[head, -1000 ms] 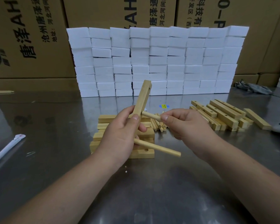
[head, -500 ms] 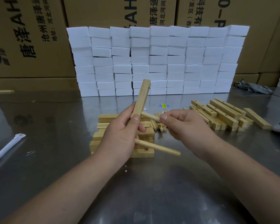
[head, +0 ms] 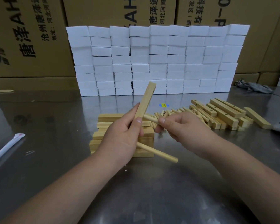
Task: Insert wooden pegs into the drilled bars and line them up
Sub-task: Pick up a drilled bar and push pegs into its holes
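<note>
My left hand [head: 121, 139] grips a drilled wooden bar [head: 146, 100] that tilts upward above the table. A long peg [head: 158, 152] sticks out of the bar's lower end toward the right. My right hand [head: 181, 126] pinches a second peg [head: 149, 118] whose tip meets the bar's side near my left thumb. Behind my hands lies a stack of bars [head: 103, 125], partly hidden. Loose pegs [head: 176, 111] lie on the table behind my right hand.
A heap of drilled bars [head: 220, 113] lies at the right. A wall of white foam blocks [head: 157, 60] stands behind, with cardboard boxes [head: 31, 38] beyond. A white wrapped stick [head: 6, 147] lies at the left on the steel table [head: 55, 118]. A grey cloth [head: 252, 87] lies far right.
The second peg has gone a little further into the bar, so less of it shows between my right fingers and the bar. Both hands stay nearly in place.
</note>
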